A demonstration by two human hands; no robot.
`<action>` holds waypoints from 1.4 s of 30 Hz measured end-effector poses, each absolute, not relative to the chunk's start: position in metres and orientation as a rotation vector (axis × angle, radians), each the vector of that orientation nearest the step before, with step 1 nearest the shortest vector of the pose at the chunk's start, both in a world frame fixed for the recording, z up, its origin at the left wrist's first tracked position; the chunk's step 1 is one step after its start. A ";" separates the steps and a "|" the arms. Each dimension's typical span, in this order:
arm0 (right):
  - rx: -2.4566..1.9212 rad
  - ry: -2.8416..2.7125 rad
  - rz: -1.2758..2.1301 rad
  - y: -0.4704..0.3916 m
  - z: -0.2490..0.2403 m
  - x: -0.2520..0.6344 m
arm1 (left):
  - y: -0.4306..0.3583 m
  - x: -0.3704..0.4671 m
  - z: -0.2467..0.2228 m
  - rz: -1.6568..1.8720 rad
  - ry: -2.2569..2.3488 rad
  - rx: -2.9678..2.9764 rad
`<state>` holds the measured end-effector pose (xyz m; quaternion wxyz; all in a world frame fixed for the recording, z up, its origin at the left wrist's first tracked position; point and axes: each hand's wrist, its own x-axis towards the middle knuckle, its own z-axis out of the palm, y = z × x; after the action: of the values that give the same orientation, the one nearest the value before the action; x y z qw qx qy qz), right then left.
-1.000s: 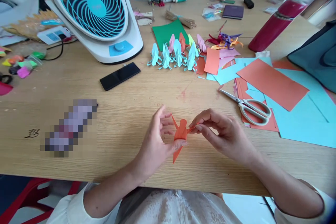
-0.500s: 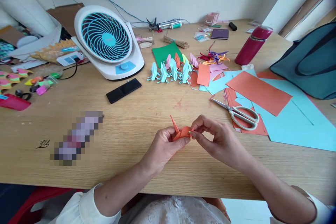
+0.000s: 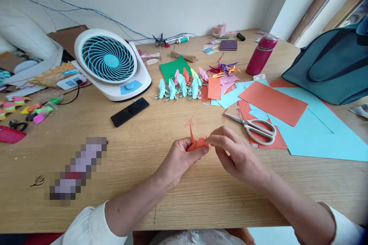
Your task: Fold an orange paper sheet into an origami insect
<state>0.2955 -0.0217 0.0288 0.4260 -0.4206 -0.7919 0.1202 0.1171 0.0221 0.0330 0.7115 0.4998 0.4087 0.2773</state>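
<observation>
My left hand [image 3: 184, 157] pinches a folded orange paper figure [image 3: 197, 144] between thumb and fingers, low above the front middle of the table. A thin pointed spike of the figure sticks up at its left end. The bent fingers of my right hand [image 3: 234, 153] close on the figure's right end, where they partly cover the paper. Scissors [image 3: 261, 131] with white handles lie to the right of my right hand, partly on orange paper. Behind my hands stand several folded light-blue paper figures [image 3: 182, 85], with pink, orange and yellow ones behind them.
Orange sheets [image 3: 273, 101] and light-blue sheets [image 3: 324, 130] spread over the right side. A red flask [image 3: 260, 57] and a teal bag [image 3: 324, 65] stand beyond. On the left are a fan [image 3: 110, 61], a black phone [image 3: 130, 111] and a pixelated object [image 3: 79, 168].
My right hand has turned, its fingers more bent over the figure's right end and its thumb drawn under. My left hand keeps its hold. The view has tilted up and shifted slightly right.
</observation>
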 end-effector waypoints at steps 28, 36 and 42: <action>-0.937 -2.174 0.107 -0.002 0.020 0.325 | 0.031 0.113 0.023 0.499 0.784 1.086; -0.934 -2.194 0.122 -0.003 0.021 0.324 | 0.029 0.116 0.025 0.553 0.819 1.110; -0.998 -2.082 0.281 -0.008 0.019 0.315 | 0.027 0.117 0.023 0.617 0.862 1.232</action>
<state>0.3152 -0.0082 0.0193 0.3966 -0.3937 -0.8218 0.1110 0.1167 0.0274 0.0235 0.6875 0.5506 0.3850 0.2756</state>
